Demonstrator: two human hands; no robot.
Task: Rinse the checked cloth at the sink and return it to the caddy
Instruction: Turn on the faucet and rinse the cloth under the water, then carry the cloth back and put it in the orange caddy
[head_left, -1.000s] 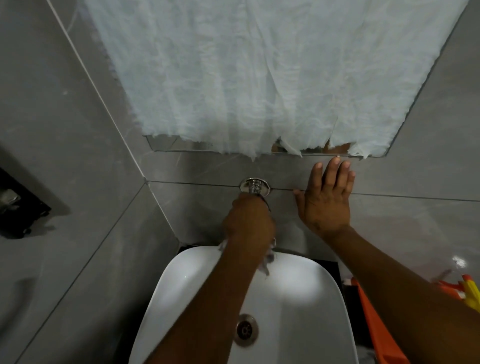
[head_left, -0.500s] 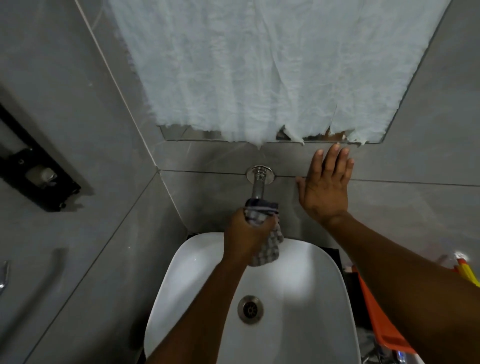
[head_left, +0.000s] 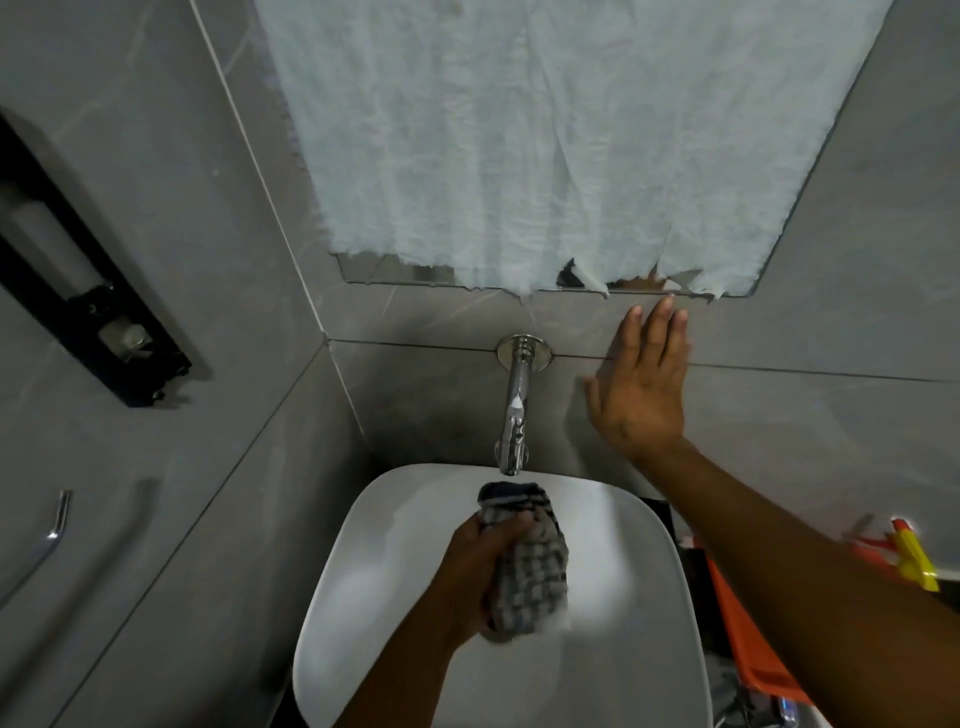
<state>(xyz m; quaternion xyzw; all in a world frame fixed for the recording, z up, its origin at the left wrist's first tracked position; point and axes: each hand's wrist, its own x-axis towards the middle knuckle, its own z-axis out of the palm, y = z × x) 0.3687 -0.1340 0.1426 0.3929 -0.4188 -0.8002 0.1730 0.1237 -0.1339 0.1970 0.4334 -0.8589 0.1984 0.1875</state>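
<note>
My left hand grips the bunched checked cloth, blue-grey and white, over the white basin, a little below the chrome tap's spout. No water stream is visible from the spout. My right hand lies flat with fingers spread on the grey wall tile to the right of the tap, holding nothing. At the lower right, beside the basin, an orange caddy edge shows, partly hidden by my right forearm.
A mirror covered with torn white paper hangs above the tap. A black wall fitting and a chrome bar are on the left wall. Yellow and orange bottle tops stand at the right.
My left hand has come down and away from the tap with the cloth, now over the basin. The spout is uncovered. My right hand stays on the wall.
</note>
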